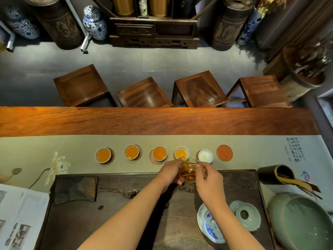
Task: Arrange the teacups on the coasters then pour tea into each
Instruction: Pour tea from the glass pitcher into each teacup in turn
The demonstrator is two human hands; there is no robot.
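Note:
A row of small white teacups stands on round coasters along the pale table runner. Three cups [102, 155] [131, 152] [159, 153] on the left hold amber tea. Tea runs into the fourth cup [181, 153] from a tilted glass pitcher [188, 171]. My left hand [170, 172] cups the pitcher's left side and my right hand [209, 177] holds its handle side. The fifth cup [205, 156] is empty. At the right end a red coaster [224, 153] lies bare.
A dark wooden tea tray [111, 204] lies under my arms. On its right sit a blue-and-white bowl [209, 226] and a celadon lid [248, 216]. A large celadon bowl [302, 224] and a dark tool holder [275, 174] stand at the right. Papers [19, 217] lie at left; several stools beyond.

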